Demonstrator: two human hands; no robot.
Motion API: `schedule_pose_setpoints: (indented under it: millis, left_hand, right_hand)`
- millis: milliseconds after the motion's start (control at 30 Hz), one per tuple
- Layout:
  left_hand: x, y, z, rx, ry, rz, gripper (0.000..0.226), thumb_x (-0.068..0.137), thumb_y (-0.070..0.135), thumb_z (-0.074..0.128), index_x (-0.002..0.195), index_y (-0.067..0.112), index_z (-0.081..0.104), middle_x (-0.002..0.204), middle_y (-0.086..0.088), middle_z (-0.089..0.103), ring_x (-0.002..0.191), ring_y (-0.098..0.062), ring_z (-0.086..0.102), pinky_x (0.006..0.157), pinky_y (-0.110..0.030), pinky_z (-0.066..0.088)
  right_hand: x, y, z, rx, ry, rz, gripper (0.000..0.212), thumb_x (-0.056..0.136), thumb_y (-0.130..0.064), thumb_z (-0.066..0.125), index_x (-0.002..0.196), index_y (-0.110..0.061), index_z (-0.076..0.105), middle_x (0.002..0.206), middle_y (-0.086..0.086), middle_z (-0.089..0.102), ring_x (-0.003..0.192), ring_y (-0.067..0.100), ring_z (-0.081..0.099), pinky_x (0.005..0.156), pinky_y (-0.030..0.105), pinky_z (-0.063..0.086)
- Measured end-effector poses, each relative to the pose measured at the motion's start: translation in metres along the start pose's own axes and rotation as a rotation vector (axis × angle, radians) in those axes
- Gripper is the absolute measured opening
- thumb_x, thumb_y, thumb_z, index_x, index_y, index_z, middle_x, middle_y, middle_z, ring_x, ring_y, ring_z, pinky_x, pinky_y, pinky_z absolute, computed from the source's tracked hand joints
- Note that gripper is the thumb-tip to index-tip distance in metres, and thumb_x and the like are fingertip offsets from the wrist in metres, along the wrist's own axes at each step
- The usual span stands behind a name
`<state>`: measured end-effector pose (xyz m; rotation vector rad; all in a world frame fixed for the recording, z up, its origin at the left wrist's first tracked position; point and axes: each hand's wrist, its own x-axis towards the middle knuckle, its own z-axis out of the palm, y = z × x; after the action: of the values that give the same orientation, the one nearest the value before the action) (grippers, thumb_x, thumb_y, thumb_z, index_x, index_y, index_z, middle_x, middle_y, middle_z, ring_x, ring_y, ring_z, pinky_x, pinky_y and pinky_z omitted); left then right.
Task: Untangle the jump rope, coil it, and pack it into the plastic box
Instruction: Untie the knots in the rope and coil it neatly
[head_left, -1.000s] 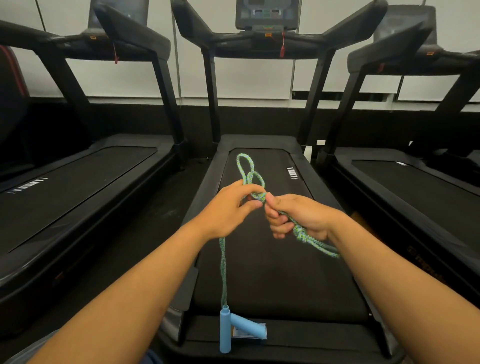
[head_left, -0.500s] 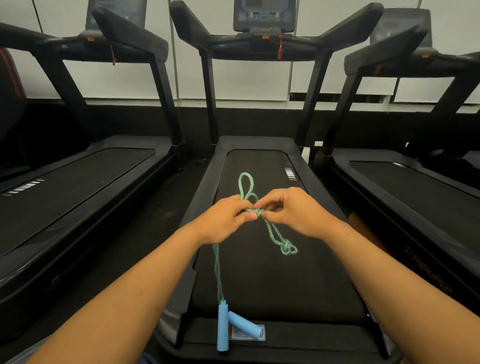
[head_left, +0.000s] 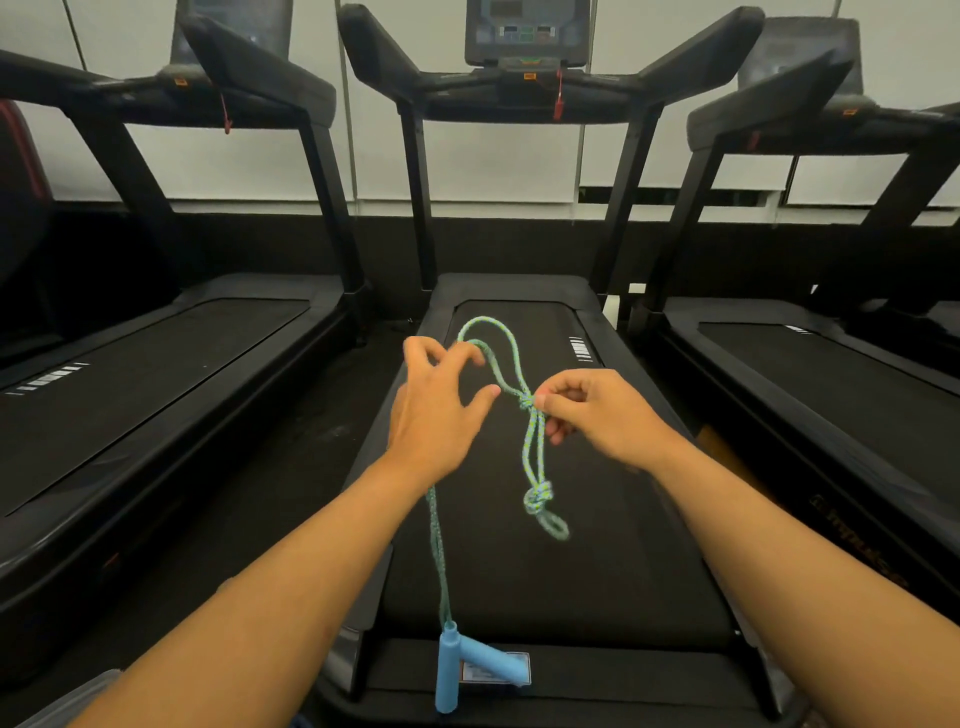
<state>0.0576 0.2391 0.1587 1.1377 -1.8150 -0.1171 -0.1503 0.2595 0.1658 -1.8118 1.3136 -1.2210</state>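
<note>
Fingers of the right hand (head_left: 597, 415) are pinching a knot in the green jump rope (head_left: 535, 452) above the treadmill belt (head_left: 597, 571). The left hand (head_left: 441, 410) is spreading wide with a loop hooked over a fingertip, while the blue handles (head_left: 467, 665) are dangling below.

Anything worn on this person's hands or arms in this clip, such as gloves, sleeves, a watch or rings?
Nothing is visible. The left hand and right hand are bare, with no gloves, and no rings show on the visible fingers. Both forearms are uncovered up to the frame's bottom edge, with no sleeves, watch, wristband or markings. Only the backs of the hands show; the palms are hidden.
</note>
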Motion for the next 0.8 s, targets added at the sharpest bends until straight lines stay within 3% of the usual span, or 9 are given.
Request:
schedule_pose_setpoints:
  millis: [100, 200, 300, 400, 500, 567, 667, 733, 800]
  left_hand:
    - [0.0, 0.006, -0.001, 0.083, 0.053, 0.033, 0.023, 0.087, 0.042, 0.073, 0.101, 0.029, 0.059, 0.11, 0.006, 0.034, 0.067, -0.019, 0.056, 0.068, -0.037, 0.051]
    - [-0.003, 0.009, 0.005, 0.03, -0.057, 0.198, 0.017, 0.089, 0.041, 0.072, 0.102, 0.03, 0.07, 0.102, 0.012, 0.045, 0.08, -0.013, 0.058, 0.074, -0.038, 0.052]
    - [-0.001, 0.006, 0.011, -0.071, -0.086, 0.205, 0.021, 0.089, 0.033, 0.074, 0.108, 0.024, 0.075, 0.098, 0.011, 0.059, 0.088, -0.009, 0.061, 0.082, -0.036, 0.052]
    - [0.001, 0.003, 0.011, -0.139, -0.118, 0.204, 0.017, 0.091, 0.025, 0.073, 0.107, 0.022, 0.076, 0.091, 0.008, 0.066, 0.088, -0.007, 0.063, 0.082, -0.025, 0.049]
    - [0.002, 0.003, 0.008, -0.156, -0.189, 0.124, 0.011, 0.095, 0.028, 0.068, 0.103, 0.024, 0.075, 0.091, 0.012, 0.069, 0.09, -0.004, 0.063, 0.076, -0.011, 0.042]
    - [0.002, 0.005, 0.008, -0.157, -0.215, 0.052, 0.013, 0.096, 0.029, 0.065, 0.099, 0.022, 0.075, 0.089, 0.011, 0.071, 0.087, -0.003, 0.064, 0.071, -0.008, 0.042]
    - [0.003, 0.007, 0.009, -0.166, -0.213, -0.085, 0.021, 0.096, 0.028, 0.063, 0.083, 0.016, 0.073, 0.07, 0.009, 0.066, 0.064, -0.003, 0.058, 0.057, -0.01, 0.039]
    - [0.002, 0.006, 0.01, -0.179, -0.215, -0.181, 0.027, 0.094, 0.027, 0.063, 0.072, 0.011, 0.068, 0.059, 0.007, 0.057, 0.052, -0.005, 0.048, 0.048, -0.013, 0.036]
    - [0.003, 0.005, 0.01, -0.196, -0.204, -0.25, 0.029, 0.091, 0.027, 0.064, 0.07, 0.007, 0.067, 0.058, 0.001, 0.055, 0.052, -0.007, 0.044, 0.044, -0.014, 0.034]
  right_hand:
    - [0.0, 0.001, 0.001, 0.114, 0.037, 0.017, 0.011, 0.096, -0.005, 0.064, 0.1, 0.003, 0.072, 0.077, 0.017, 0.068, 0.061, 0.015, 0.064, 0.061, 0.027, 0.056]
    - [-0.003, -0.003, 0.007, 0.233, 0.039, 0.033, 0.015, 0.098, -0.002, 0.06, 0.107, 0.006, 0.07, 0.085, 0.017, 0.067, 0.065, 0.012, 0.063, 0.062, 0.023, 0.056]
    - [-0.004, -0.004, 0.012, 0.335, 0.001, 0.053, 0.016, 0.099, -0.003, 0.058, 0.106, 0.002, 0.072, 0.09, 0.017, 0.07, 0.072, 0.017, 0.066, 0.074, 0.032, 0.058]
    - [-0.004, -0.003, 0.011, 0.385, -0.026, 0.062, 0.015, 0.1, -0.005, 0.059, 0.104, -0.002, 0.073, 0.094, 0.017, 0.074, 0.077, 0.018, 0.068, 0.082, 0.039, 0.056]
    - [-0.004, -0.006, 0.013, 0.408, 0.005, 0.067, 0.012, 0.099, -0.005, 0.06, 0.103, -0.001, 0.071, 0.089, 0.016, 0.073, 0.069, 0.018, 0.068, 0.071, 0.032, 0.06]
    - [-0.004, -0.006, 0.015, 0.422, 0.056, 0.064, 0.01, 0.099, -0.005, 0.06, 0.103, -0.001, 0.068, 0.082, 0.015, 0.072, 0.065, 0.019, 0.068, 0.065, 0.032, 0.059]
    - [-0.003, -0.005, 0.012, 0.214, 0.183, -0.037, 0.011, 0.098, -0.008, 0.061, 0.104, -0.011, 0.07, 0.084, 0.012, 0.074, 0.072, 0.021, 0.07, 0.07, 0.033, 0.057]
    - [-0.005, -0.007, 0.006, -0.021, 0.292, -0.209, 0.013, 0.094, -0.009, 0.065, 0.101, -0.018, 0.073, 0.085, 0.006, 0.073, 0.075, 0.016, 0.067, 0.073, 0.027, 0.055]
    - [-0.01, -0.013, 0.004, -0.228, 0.308, -0.425, 0.009, 0.089, -0.012, 0.073, 0.096, -0.018, 0.076, 0.082, 0.001, 0.068, 0.073, 0.014, 0.062, 0.07, 0.021, 0.049]
